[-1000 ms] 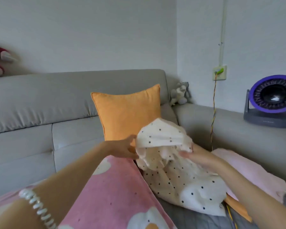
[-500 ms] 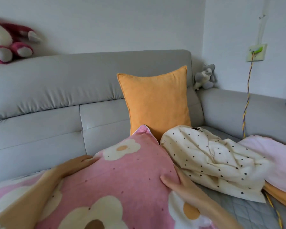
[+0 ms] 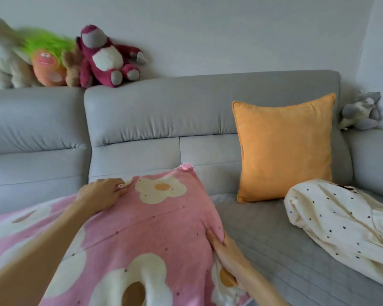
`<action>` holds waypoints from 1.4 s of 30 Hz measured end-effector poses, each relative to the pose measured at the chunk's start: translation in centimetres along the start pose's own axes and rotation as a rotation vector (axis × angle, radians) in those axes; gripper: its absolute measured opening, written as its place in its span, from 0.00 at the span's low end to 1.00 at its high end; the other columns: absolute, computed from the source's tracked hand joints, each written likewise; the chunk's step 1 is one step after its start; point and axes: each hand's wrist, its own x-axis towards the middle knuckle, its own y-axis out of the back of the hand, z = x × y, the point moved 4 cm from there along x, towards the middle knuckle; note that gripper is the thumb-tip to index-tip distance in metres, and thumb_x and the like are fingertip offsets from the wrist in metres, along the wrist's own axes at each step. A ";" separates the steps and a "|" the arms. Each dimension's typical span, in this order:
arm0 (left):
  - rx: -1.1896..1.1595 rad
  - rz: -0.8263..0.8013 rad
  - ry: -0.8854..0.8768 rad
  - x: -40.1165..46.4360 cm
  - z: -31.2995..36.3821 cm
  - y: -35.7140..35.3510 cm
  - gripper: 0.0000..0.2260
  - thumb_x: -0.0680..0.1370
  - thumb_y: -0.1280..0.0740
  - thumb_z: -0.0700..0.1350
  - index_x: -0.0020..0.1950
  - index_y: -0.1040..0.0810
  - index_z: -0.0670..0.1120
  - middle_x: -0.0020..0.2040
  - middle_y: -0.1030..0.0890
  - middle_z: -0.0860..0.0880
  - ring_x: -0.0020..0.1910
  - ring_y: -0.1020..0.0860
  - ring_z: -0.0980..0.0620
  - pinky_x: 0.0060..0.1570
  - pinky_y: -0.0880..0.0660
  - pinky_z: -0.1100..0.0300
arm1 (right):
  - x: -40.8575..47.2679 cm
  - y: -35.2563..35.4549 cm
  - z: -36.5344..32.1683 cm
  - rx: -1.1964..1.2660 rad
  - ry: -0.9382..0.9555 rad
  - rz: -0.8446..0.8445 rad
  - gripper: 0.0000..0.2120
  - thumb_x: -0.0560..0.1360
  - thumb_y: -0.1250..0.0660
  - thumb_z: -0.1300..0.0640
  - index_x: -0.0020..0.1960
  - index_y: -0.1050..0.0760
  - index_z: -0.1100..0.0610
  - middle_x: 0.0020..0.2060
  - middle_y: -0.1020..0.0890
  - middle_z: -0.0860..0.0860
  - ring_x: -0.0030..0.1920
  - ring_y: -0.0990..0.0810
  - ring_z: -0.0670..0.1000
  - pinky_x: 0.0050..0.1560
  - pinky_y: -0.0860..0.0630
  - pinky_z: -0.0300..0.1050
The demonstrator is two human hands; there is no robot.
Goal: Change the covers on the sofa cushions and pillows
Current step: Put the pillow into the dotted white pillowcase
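Observation:
A large pink pillow [image 3: 142, 235] with cream flowers lies in front of me on the grey sofa [image 3: 186, 111]. My left hand [image 3: 100, 195] pinches the cover at its far top edge. My right hand [image 3: 226, 248] grips the pillow's right side, thumb pressed into the fabric. An orange cushion [image 3: 283, 149] leans upright against the sofa back to the right. A crumpled cream cover with dark dots [image 3: 341, 221] lies on the seat at the far right, apart from both hands.
Plush toys sit on top of the sofa back: a dark red bear [image 3: 106, 58], a green-haired toy [image 3: 47, 62] and a cream one at the far left. A small grey plush [image 3: 360, 111] rests in the right corner. A grey quilted seat pad [image 3: 263, 239] shows between pillow and dotted cover.
A second ago both hands held the dotted cover; it now lies on the seat. Both hands have taken hold of the pink pillow, and my view has swung left.

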 end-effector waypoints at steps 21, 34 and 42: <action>-0.107 -0.196 -0.492 -7.8 27.4 -12.3 0.49 0.59 0.77 0.74 0.75 0.49 0.59 0.77 0.45 0.51 0.75 0.44 0.51 0.70 0.56 0.42 | -1.4 25.6 5.1 -1.255 0.044 0.664 0.22 0.72 0.31 0.47 0.62 0.25 0.57 0.58 0.22 0.57 0.59 0.25 0.61 0.55 0.28 0.56; -0.131 -0.356 -0.475 -9.0 31.5 -17.3 0.30 0.75 0.59 0.69 0.76 0.54 0.60 0.78 0.52 0.48 0.76 0.53 0.45 0.73 0.52 0.46 | -1.9 27.1 6.3 -0.606 -0.059 0.588 0.14 0.81 0.45 0.57 0.37 0.32 0.59 0.30 0.30 0.53 0.34 0.29 0.53 0.33 0.36 0.40; -0.956 -0.286 -0.406 -11.2 31.4 -12.8 0.41 0.72 0.33 0.62 0.75 0.56 0.58 0.77 0.54 0.50 0.75 0.49 0.53 0.68 0.45 0.61 | -7.0 22.5 -0.7 -0.253 -0.007 0.512 0.18 0.80 0.43 0.49 0.38 0.33 0.62 0.34 0.30 0.58 0.36 0.31 0.52 0.35 0.39 0.43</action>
